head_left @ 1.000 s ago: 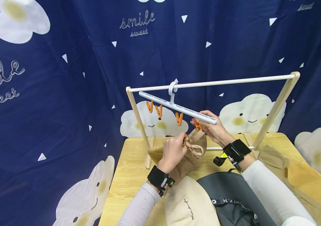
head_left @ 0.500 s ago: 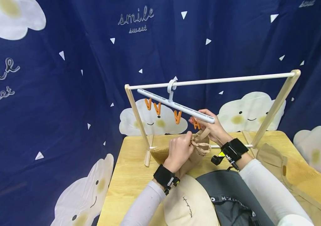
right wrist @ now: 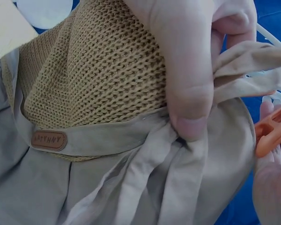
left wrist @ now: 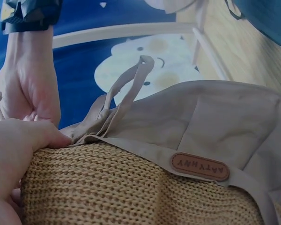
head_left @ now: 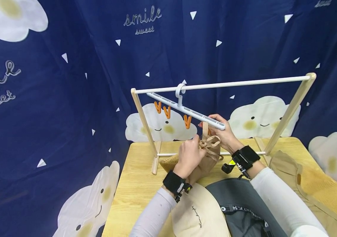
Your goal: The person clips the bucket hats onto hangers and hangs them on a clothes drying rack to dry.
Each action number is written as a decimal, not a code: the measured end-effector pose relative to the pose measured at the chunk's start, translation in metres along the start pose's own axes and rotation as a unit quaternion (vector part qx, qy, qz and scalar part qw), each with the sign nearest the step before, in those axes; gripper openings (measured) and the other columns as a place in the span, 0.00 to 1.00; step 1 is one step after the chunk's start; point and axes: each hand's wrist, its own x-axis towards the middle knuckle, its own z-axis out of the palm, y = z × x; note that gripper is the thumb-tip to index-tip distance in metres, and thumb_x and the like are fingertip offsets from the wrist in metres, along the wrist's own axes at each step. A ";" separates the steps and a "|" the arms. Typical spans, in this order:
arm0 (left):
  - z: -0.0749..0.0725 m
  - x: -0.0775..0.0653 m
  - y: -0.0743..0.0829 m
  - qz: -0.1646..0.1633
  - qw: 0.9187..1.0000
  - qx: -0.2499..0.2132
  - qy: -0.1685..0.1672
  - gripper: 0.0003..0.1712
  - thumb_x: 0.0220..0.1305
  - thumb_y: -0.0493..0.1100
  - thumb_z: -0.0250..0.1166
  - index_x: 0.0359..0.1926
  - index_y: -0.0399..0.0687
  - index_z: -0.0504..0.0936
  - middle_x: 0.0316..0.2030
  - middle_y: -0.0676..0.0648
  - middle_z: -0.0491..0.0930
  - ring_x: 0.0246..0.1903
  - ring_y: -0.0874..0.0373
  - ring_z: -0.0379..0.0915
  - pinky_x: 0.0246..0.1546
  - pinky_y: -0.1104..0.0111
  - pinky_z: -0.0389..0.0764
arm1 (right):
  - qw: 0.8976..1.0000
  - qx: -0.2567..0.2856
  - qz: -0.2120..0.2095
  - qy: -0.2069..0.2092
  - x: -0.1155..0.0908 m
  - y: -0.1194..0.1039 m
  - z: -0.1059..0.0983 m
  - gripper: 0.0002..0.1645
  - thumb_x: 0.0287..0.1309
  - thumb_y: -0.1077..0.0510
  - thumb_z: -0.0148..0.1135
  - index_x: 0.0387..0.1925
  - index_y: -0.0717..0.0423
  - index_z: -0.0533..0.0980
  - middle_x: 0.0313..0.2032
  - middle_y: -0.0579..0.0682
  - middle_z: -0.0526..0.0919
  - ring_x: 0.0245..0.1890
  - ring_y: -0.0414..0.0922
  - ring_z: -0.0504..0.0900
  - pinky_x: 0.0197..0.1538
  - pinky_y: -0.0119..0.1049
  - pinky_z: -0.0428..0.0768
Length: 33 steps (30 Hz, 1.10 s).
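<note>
Strap just swung up. Half a second ago it slanted toward 2 o'clock, clip in plain sight. Now the strap (head_left: 205, 128) points to 12 and covers most of that orange clip (right wrist: 274, 133) in the head view. Right hand (head_left: 225, 135) is in about the same spot, at the hanger's 4 o'clock end, finger and thumb pinching the clip. Left hand (head_left: 190, 154) pinches the hat band right at the bow (head_left: 209, 144).

Brown hat (head_left: 206, 167) is below the hanger (head_left: 198, 115), 5 o'clock from the hook, off the table (head_left: 139, 184). Other three clips hang at 8, 7 and near 6 from the hook, nothing on them; hanger has shifted only slightly.

My read for the work: fabric and clip are lined up, but loose strap is in the way. Clip sits right by the brim edge; can't tell if it's biting.
</note>
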 end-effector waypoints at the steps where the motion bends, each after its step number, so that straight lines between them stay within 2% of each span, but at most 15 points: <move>1: -0.001 0.000 0.000 -0.008 1.000 -0.006 -0.004 0.18 0.48 0.47 0.79 0.31 0.48 0.77 0.16 0.49 0.80 0.16 0.50 0.80 0.16 0.61 0.74 | 1.000 0.003 -0.001 -0.001 0.000 0.000 0.000 0.12 0.69 0.68 0.64 0.49 0.52 0.75 0.41 0.52 0.91 0.45 0.43 0.91 0.42 0.26 0.83; 4: -0.003 0.002 0.000 -0.025 0.999 -0.023 -0.007 0.17 0.49 0.48 0.79 0.31 0.49 0.77 0.16 0.48 0.79 0.16 0.49 0.80 0.16 0.61 0.73 | 1.000 -0.011 -0.004 0.017 -0.001 0.000 0.001 0.13 0.68 0.70 0.64 0.47 0.51 0.76 0.41 0.47 0.91 0.44 0.41 0.90 0.42 0.26 0.82; 8: -0.001 0.002 0.000 -0.036 0.998 -0.046 0.005 0.16 0.51 0.48 0.77 0.31 0.48 0.78 0.16 0.47 0.79 0.16 0.48 0.80 0.16 0.60 0.72 | 0.998 -0.036 -0.004 0.056 0.002 0.001 0.003 0.18 0.66 0.75 0.63 0.43 0.48 0.79 0.41 0.41 0.87 0.42 0.35 0.87 0.42 0.24 0.82; 11: 0.000 0.003 0.002 -0.043 0.997 -0.061 0.007 0.14 0.54 0.48 0.76 0.33 0.48 0.79 0.17 0.45 0.81 0.18 0.47 0.81 0.17 0.60 0.73 | 0.997 -0.031 -0.004 0.066 0.003 0.002 0.003 0.20 0.66 0.77 0.60 0.42 0.48 0.80 0.40 0.41 0.86 0.40 0.34 0.85 0.42 0.23 0.81; 15: 0.003 0.004 0.006 -0.050 0.995 -0.089 0.004 0.11 0.61 0.49 0.72 0.36 0.50 0.81 0.23 0.46 0.85 0.21 0.47 0.83 0.20 0.60 0.73 | 0.998 -0.008 -0.014 0.056 0.003 0.003 0.001 0.22 0.67 0.80 0.54 0.43 0.50 0.79 0.39 0.43 0.85 0.39 0.34 0.86 0.39 0.22 0.80; 18: 0.006 0.007 0.008 -0.055 0.992 -0.110 0.001 0.09 0.66 0.49 0.69 0.34 0.51 0.80 0.25 0.49 0.84 0.24 0.49 0.83 0.21 0.61 0.73 | 0.999 0.014 -0.018 0.036 0.002 0.003 -0.001 0.21 0.67 0.80 0.54 0.44 0.52 0.78 0.39 0.46 0.88 0.40 0.38 0.89 0.38 0.24 0.82; 22: 0.010 0.013 0.015 -0.062 0.989 -0.133 -0.004 0.14 0.71 0.49 0.67 0.28 0.52 0.76 0.21 0.52 0.77 0.23 0.51 0.80 0.21 0.62 0.70 | 0.999 0.039 -0.016 0.011 0.000 0.002 -0.004 0.18 0.66 0.79 0.58 0.46 0.54 0.76 0.41 0.53 0.90 0.45 0.46 0.91 0.42 0.29 0.85; 26: 0.013 0.019 0.020 -0.072 0.986 -0.148 -0.004 0.20 0.71 0.50 0.68 0.24 0.53 0.73 0.18 0.53 0.75 0.21 0.52 0.79 0.19 0.63 0.68 | 0.999 0.044 -0.027 0.013 -0.003 0.000 -0.008 0.16 0.66 0.76 0.62 0.47 0.55 0.76 0.43 0.53 0.90 0.45 0.49 0.91 0.45 0.32 0.86; 29: 0.014 0.020 0.024 -0.077 0.987 -0.143 0.001 0.20 0.71 0.49 0.68 0.23 0.54 0.72 0.17 0.53 0.74 0.19 0.52 0.76 0.18 0.63 0.67 | 0.999 0.035 -0.033 0.015 -0.005 0.000 -0.010 0.13 0.67 0.73 0.64 0.47 0.55 0.77 0.43 0.52 0.90 0.45 0.48 0.91 0.46 0.31 0.85; 33: 0.016 0.019 0.025 -0.085 0.989 -0.120 0.013 0.18 0.68 0.46 0.69 0.23 0.54 0.73 0.17 0.53 0.73 0.17 0.53 0.75 0.17 0.63 0.66 | 1.000 0.003 -0.016 0.014 -0.005 0.000 -0.009 0.12 0.68 0.70 0.64 0.47 0.52 0.78 0.44 0.49 0.90 0.46 0.45 0.91 0.48 0.30 0.85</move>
